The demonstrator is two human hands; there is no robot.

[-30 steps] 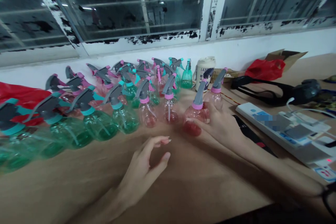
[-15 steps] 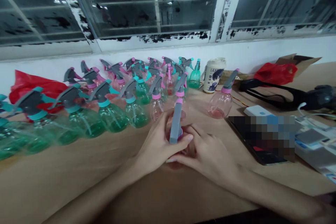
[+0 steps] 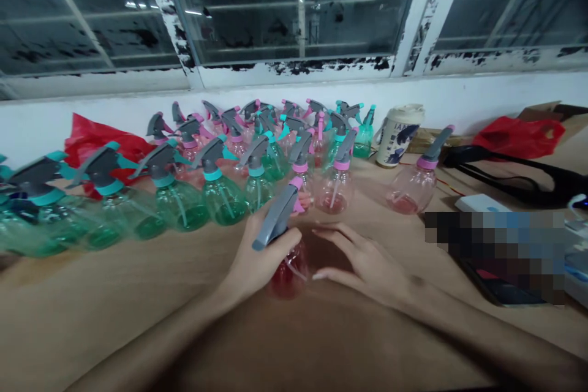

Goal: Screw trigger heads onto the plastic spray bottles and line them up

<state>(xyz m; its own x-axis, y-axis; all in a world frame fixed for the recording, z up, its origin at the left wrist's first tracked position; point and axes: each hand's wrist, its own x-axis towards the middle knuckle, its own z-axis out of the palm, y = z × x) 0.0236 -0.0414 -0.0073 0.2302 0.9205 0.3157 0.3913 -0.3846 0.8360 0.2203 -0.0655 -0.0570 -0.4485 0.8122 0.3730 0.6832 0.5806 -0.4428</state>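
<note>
Green row: the green bottles (image 3: 225, 205) stand close together, spray heads near one another; a sideways knock from the left forearm could tip one into the next.
Left hand: the left hand (image 3: 255, 254) is wrapped round the neck of the held bottle (image 3: 287, 282); too low or loose a hold could let the smooth, rounded body slip or swivel.
Held bottle: in front of the rows, near the middle; whether it touches the table (image 3: 55, 324) is hidden. Its pink nozzle is close to the bottles behind, so a forward push could snag their triggers.
Right hand: the right hand (image 3: 367, 260) is open, fingers slightly curled, just beside the held bottle and gripping nothing; a quick sweep inward could jolt it.
Lone pink bottle: the lone pink bottle (image 3: 411, 193) stands beyond the right hand, near the cup (image 3: 397, 138); a wide reach could topple either.
Left side room: wood shows in front of the green row, with the left forearm crossing it.
Back edge: the white wall (image 3: 68, 104) limits travel behind the bottles.
Right side room: a gap between the hands gives slight play; farther out, the phone (image 3: 509, 294) and black strap (image 3: 546, 176) narrow it.
</note>
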